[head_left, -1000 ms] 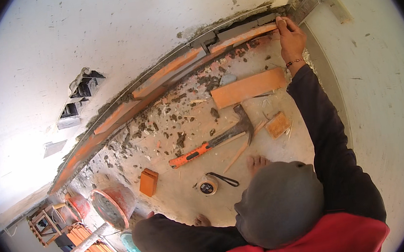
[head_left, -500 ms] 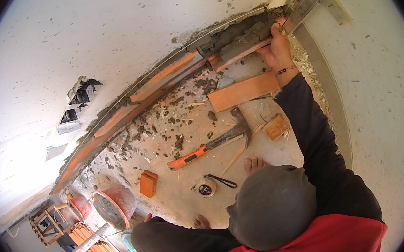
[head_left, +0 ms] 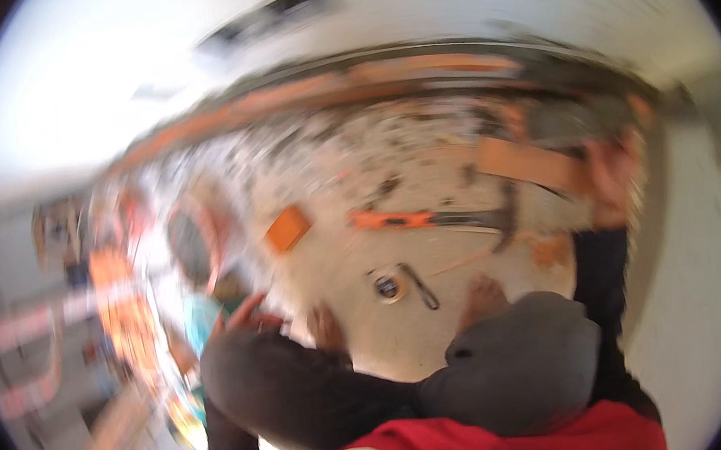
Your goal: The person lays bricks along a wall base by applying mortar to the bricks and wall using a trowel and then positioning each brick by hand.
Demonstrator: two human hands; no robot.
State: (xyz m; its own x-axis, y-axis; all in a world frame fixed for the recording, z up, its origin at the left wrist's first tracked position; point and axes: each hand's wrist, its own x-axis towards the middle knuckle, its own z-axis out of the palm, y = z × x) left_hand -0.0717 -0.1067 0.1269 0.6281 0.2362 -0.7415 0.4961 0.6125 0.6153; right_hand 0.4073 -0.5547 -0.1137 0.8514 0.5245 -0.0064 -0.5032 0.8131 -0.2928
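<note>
My right hand (head_left: 612,176), smeared by motion, is by the right end of a flat orange tile (head_left: 528,163). Whether its fingers grip anything cannot be made out. Beyond it, grey mortar (head_left: 572,120) lies along the wall base. My left hand (head_left: 252,315) shows past my left knee, fingers apart and apparently holding nothing. On the floor between my hands are a claw hammer (head_left: 429,220) with an orange and black handle, a tape measure (head_left: 389,287) with a black strap, and a small orange brick (head_left: 288,229).
A row of orange tiles (head_left: 296,97) runs along the base of the white wall, above scattered rubble (head_left: 301,144). At left stand a mortar bucket (head_left: 193,241) and a stack of orange tiles (head_left: 114,283). Another wall (head_left: 704,279) rises at right. A broken opening (head_left: 271,17) marks the far wall.
My view has swung left, blurring the picture. My right hand has come away from the tile at the wall base. The fingers of my left hand show more by the knee.
</note>
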